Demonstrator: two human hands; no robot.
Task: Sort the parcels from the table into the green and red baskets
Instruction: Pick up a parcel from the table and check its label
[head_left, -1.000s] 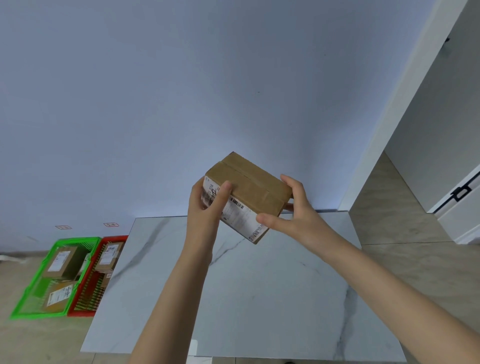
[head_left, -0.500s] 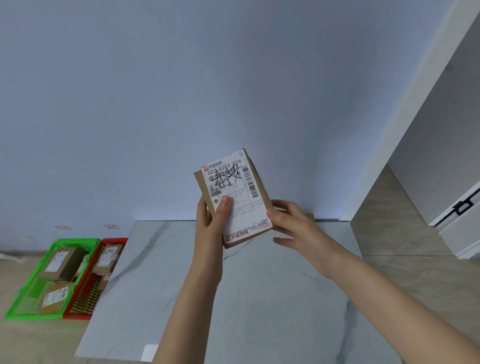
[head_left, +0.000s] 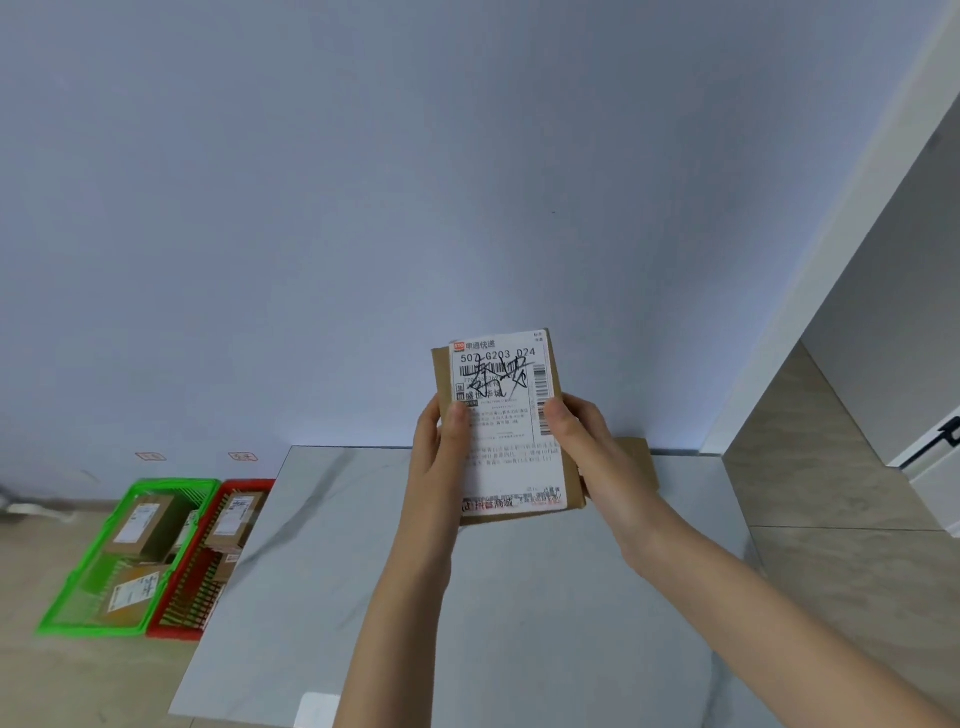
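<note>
Two bare hands held one cardboard parcel (head_left: 506, 423) upright at the centre of the frame, its white shipping label (head_left: 506, 415) turned toward the camera and scrawled over in black marker. A second parcel (head_left: 635, 456) lay mostly hidden behind the right hand (head_left: 597, 452), on the far edge of the grey marble table (head_left: 519, 597). At the lower left of the frame, two baskets stood side by side and touching on the tiled floor (head_left: 52, 675): the green basket (head_left: 85, 582) held at least two labelled parcels, and the red basket (head_left: 176, 631), just beside the table's left edge, held at least one, its lower contents too unclear to count. Two small red-edged tags (head_left: 243, 457) were stuck on the pale wall (head_left: 363, 208) above the baskets. A doorway (head_left: 883, 338) opened at the right of the frame. The left hand (head_left: 434, 447) gripped the parcel's left edge, thumb pressed flat on the label and fingers wrapped behind out of sight; the right hand clasped the right edge in the same way, thumb over the side barcode. Both forearms rose from the bottom of the frame, crossing over the tabletop, and the parcel was raised clear of the table.
</note>
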